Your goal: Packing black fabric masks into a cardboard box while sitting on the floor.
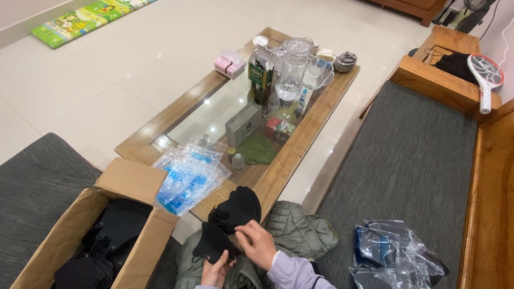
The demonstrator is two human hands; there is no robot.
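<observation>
My left hand [216, 272] holds a black face mask [211, 242] from below, low in the head view. My right hand [258, 242] pinches the mask's right edge with thumb and fingers. Just above my hands a stack of black masks [238, 206] lies on the near edge of the glass-topped wooden table [292, 152]. A pile of clear plastic bags with blue print [188, 174] rests on the table to the left of that stack. An open cardboard box [69, 225] with more black masks stands at the lower left.
Further along the table stand a glass pitcher [293, 67], bottles, a pink tissue box [229, 64] and small boxes. Packed bags [393, 251] lie on the grey bench cushion [412, 155] at my right. A green jacket [300, 230] covers my lap. A racket-shaped swatter [486, 77] lies far right.
</observation>
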